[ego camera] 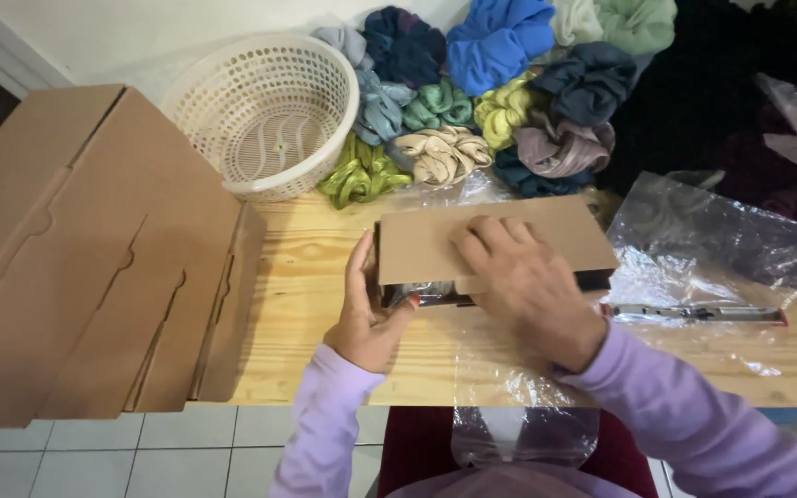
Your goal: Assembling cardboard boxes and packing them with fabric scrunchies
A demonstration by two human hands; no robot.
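Flat brown cardboard box [495, 242], perhaps glossy-lined, under spread right hand [523, 281]; left hand [366, 314] open against its end.

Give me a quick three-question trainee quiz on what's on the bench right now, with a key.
1. True or false: the right hand lies flat on top of the small cardboard box.
2. Which item stands behind the stack of flat cardboard blanks? A) white plastic basket B) metal bucket C) glass jar
3. Fill in: the left hand touches the box's ____ end, seen from the head view.

Key
1. True; the palm presses down on the lid.
2. A; the white plastic basket sits tilted beside the pile of fabric scrunchies.
3. Left; its fingers rest against that side, above the wooden table.
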